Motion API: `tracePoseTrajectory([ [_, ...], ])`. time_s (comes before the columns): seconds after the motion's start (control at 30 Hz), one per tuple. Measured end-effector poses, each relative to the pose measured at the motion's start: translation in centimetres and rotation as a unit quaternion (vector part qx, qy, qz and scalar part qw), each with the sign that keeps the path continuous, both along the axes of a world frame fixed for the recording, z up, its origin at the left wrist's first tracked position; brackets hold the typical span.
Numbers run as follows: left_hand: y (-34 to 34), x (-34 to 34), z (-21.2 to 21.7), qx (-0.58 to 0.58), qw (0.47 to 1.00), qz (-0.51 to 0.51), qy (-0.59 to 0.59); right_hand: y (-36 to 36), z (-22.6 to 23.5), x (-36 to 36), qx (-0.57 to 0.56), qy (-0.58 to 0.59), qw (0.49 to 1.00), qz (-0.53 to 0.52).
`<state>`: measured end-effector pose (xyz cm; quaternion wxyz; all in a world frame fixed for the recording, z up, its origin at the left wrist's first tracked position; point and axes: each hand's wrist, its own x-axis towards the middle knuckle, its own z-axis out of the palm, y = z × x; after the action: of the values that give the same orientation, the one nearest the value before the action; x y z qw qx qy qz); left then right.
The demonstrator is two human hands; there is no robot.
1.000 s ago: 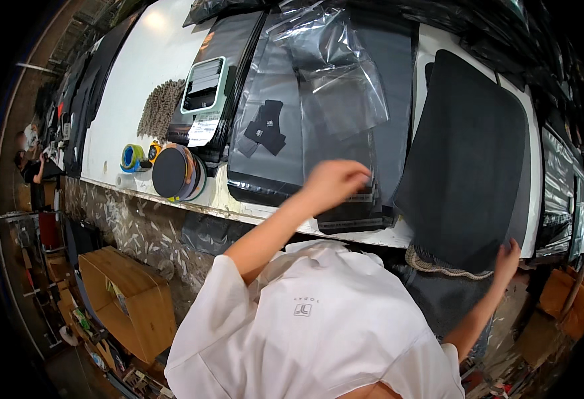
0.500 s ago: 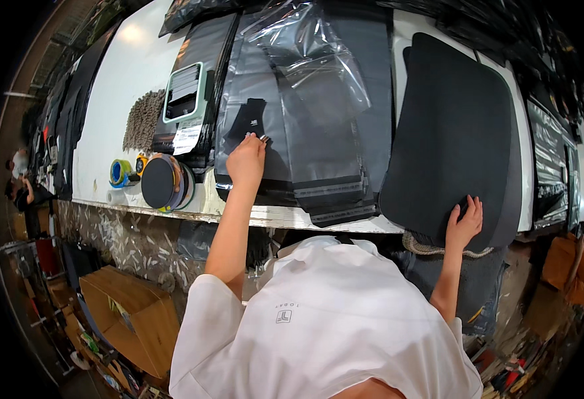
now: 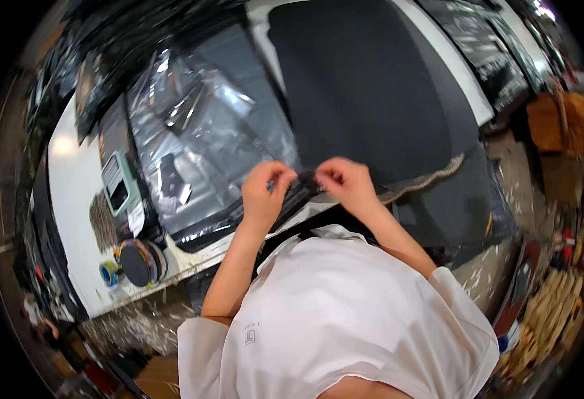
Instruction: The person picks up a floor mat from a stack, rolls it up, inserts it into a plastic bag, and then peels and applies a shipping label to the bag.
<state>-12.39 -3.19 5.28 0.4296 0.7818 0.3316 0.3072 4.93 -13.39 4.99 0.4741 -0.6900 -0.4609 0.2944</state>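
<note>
Both my hands are close together at the table's front edge, fingers pinched. A small dark piece (image 3: 308, 179), blurred, lies between them. My left hand (image 3: 265, 193) holds its left end, and my right hand (image 3: 348, 186) seems to have the other side. What kind of piece it is, I cannot make out. Beyond my right hand lies a stack of large black mats (image 3: 358, 86) with rounded corners. Clear plastic bags (image 3: 218, 133) cover the dark sheets to the left, and several small black tags (image 3: 170, 171) rest on them.
A pale green framed box (image 3: 120, 183) stands left on the white table (image 3: 69, 199), beside a grey-brown knobbly mat (image 3: 102, 219). Round discs (image 3: 140, 263) and tape rolls (image 3: 109, 272) sit at the near left corner. A beige braided edge (image 3: 431, 178) sticks out under the black mats.
My left hand has left the small black tags and moved right; my right hand has come off the black mat to meet it. The view has turned to the right.
</note>
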Motion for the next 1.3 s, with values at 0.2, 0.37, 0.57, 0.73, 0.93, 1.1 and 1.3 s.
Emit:
tracePoseTrajectory([
  [0.2,-3.6,9.1,-2.8,0.305,0.930,-0.195,0.067,-1.0,-1.4,8.7,-0.047,0.349,0.911,-0.215],
  [0.37,-4.0,9.5,-4.2,0.309,0.918,-0.196,0.152,-8.2,-1.4,9.9,0.027,-0.135,0.979,-0.153],
  [0.57,1.0,13.0,0.0,0.050,0.964,-0.188,0.182,-9.9,0.2,12.6,0.019,-0.616,0.787,-0.040],
  [0.73,2.9,12.8,-3.3,0.364,0.881,-0.284,0.099,-7.3,-3.2,17.0,0.016,-0.607,0.794,0.036],
  [0.93,0.5,12.4,-4.1,0.298,0.916,-0.215,0.162,-5.4,-2.6,18.7,-0.117,-0.380,0.916,0.053],
  [1.1,3.2,15.7,-3.4,0.122,0.921,-0.221,0.298,-2.3,-1.2,20.7,-0.103,-0.286,0.953,0.000],
  [1.3,5.7,16.9,-3.4,-0.024,0.918,-0.236,0.318,-4.0,-3.5,20.4,0.130,-0.553,0.820,0.065],
])
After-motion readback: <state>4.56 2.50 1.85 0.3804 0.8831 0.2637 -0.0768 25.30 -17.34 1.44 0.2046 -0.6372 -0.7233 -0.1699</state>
